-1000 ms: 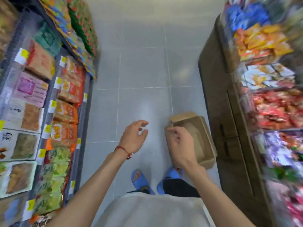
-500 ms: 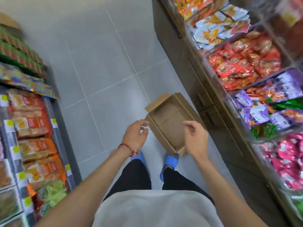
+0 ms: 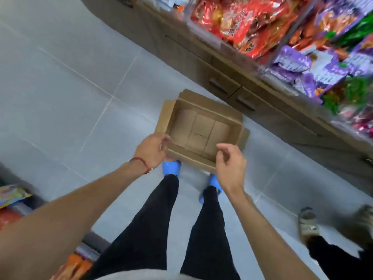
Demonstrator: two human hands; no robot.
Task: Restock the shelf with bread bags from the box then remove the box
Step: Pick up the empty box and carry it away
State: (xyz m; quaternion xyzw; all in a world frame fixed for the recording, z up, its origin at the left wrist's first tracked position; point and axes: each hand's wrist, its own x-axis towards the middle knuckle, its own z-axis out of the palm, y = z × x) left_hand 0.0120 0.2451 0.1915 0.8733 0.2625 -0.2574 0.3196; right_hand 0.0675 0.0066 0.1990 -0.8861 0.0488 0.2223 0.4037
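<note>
An open brown cardboard box (image 3: 201, 128) lies on the grey tiled floor just in front of my blue shoes, with nothing inside it and its flaps spread out. My left hand (image 3: 154, 149) hovers at the box's near left corner, fingers loosely curled and apart, holding nothing. My right hand (image 3: 232, 162) hovers over the near right edge, fingers apart, also holding nothing. Whether either hand touches the cardboard I cannot tell. No bread bags show in the box.
A wooden cabinet with drawer handles (image 3: 222, 87) runs along the right, with shelves of red and purple snack packs (image 3: 282, 37) above it. Another person's sandalled feet (image 3: 308, 227) stand at lower right. Snack packs on the left shelf (image 3: 12, 195) show at the edge.
My view has swung down and to the right, bringing the box to the centre. Both hands have come down closer to the box's near edge.
</note>
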